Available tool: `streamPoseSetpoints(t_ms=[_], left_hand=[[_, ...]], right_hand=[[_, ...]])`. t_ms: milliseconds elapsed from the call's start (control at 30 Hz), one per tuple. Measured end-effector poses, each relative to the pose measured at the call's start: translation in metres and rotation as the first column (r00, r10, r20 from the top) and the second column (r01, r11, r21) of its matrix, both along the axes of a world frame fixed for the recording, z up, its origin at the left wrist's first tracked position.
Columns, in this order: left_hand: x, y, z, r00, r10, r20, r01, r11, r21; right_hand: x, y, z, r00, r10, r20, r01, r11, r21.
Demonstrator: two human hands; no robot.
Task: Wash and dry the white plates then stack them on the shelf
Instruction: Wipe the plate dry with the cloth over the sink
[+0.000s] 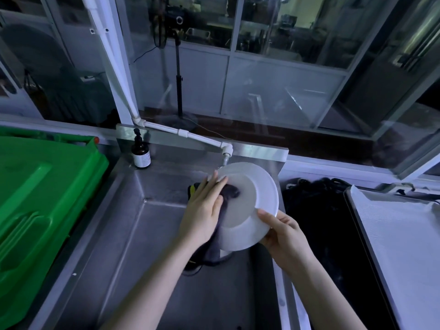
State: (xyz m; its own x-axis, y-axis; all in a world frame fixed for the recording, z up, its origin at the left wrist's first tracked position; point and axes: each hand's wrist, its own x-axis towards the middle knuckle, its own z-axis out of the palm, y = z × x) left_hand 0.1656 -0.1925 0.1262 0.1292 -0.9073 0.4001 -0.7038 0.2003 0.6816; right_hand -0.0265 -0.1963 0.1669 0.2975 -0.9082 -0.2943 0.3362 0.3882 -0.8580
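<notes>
Right hand (283,234) gripping white plate (259,191) rim above steel sink (133,234); left hand (204,206), fingers flat, pressing dark cloth (232,192) on plate.

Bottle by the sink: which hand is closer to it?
Left. The left hand presses a cloth on the plate, right of the bottle; the right hand holds the plate's rim farther right.

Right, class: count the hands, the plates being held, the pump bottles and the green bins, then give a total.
Hands: 2, left hand, right hand
Held plate: 1
Pump bottle: 1
Green bin: 1
Total: 5
</notes>
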Motion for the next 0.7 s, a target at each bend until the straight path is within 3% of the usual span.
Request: streamPoseSetpoints(t_ms=[233, 400, 533, 633, 700], left_hand=[[0.011, 0.027, -0.050, 0.994, 0.106, 0.000, -0.106, 0.993, 0.047], [0.012, 0.035, -0.070, 0.992, 0.062, -0.113, -0.034, 0.970, 0.239], [0.017, 0.028, -0.089, 0.976, 0.106, -0.192, -0.011, 0.897, 0.442], [0.017, 0.018, -0.090, 0.922, 0.141, -0.361, 0.050, 0.881, 0.471], [0.015, 0.012, -0.084, 0.838, 0.169, -0.519, 0.133, 0.859, 0.494]], right_hand=[[-0.015, 0.015, -0.023, 0.972, -0.047, -0.228, 0.043, 0.999, -0.025], [-0.015, 0.030, -0.051, 0.887, -0.044, -0.460, 0.016, 0.998, -0.065], [-0.012, 0.038, -0.072, 0.809, -0.069, -0.584, 0.006, 0.994, -0.109], [-0.011, 0.043, -0.078, 0.732, -0.106, -0.673, -0.001, 0.988, -0.156], [-0.010, 0.047, -0.076, 0.648, -0.130, -0.750, -0.062, 0.973, -0.221]])
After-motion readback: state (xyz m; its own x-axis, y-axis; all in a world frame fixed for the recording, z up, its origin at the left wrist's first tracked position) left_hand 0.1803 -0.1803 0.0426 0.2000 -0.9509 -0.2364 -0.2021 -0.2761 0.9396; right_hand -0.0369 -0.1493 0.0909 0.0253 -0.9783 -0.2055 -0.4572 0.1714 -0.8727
